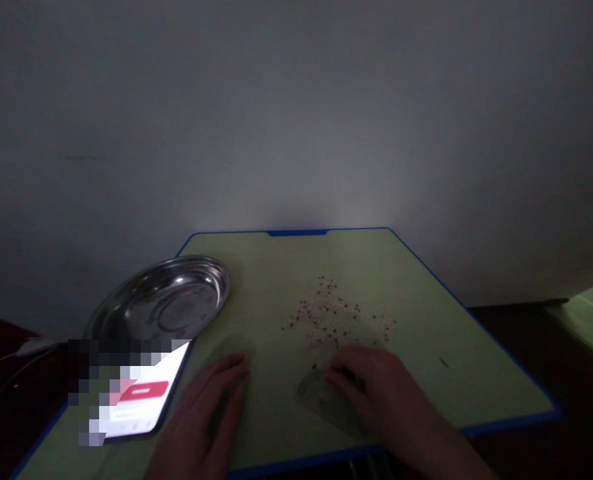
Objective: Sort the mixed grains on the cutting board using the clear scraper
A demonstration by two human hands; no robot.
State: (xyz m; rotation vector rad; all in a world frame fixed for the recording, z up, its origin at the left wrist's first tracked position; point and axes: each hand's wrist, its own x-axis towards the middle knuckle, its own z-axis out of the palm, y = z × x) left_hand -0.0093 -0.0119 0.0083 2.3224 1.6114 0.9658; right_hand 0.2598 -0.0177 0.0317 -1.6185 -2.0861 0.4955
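My right hand [376, 390] is low over the front of the table, its thumb and forefinger pinched together at the edge of a clear, see-through item [314, 393]. The dim light hides whether that item is a bag or a shallow container, and whether anything small sits between the fingertips. Just beyond the hand lies a spread pile of pale grains mixed with dark beans or seeds [326, 313]. One dark bean [314, 366] lies apart, close to the clear item. My left hand [201, 413] rests on the table to the left, fingers stretched out and holding nothing.
A shiny round metal basin [171, 307] stands at the left edge of the blue-rimmed table [256, 280]. In front of it is a lit phone [144, 400], partly blurred out. A thin brown sliver [444, 362] lies at right. Behind the table rises a grey wall [296, 120].
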